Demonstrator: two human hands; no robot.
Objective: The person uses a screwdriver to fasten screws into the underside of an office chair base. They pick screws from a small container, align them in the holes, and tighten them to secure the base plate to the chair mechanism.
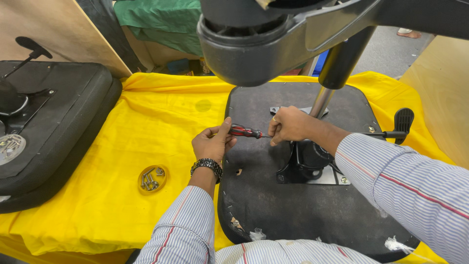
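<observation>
An upturned black chair seat (273, 205) lies on a yellow cloth (161, 117), with its metal mechanism plate (322, 177) and gas column (337, 63) rising to the black wheel base (254, 44) overhead. My left hand (212, 142) grips the red-and-black handle of a screwdriver (244, 131), which lies level over the seat. My right hand (288, 124) pinches the screwdriver's shaft end near the mechanism. A black adjustment lever (403, 122) sticks out to the right.
A small yellow dish with several bolts (152, 179) sits on the cloth left of the seat. A second upturned black seat (53, 127) with its own lever lies at the far left. Wooden boards stand at the back left and right.
</observation>
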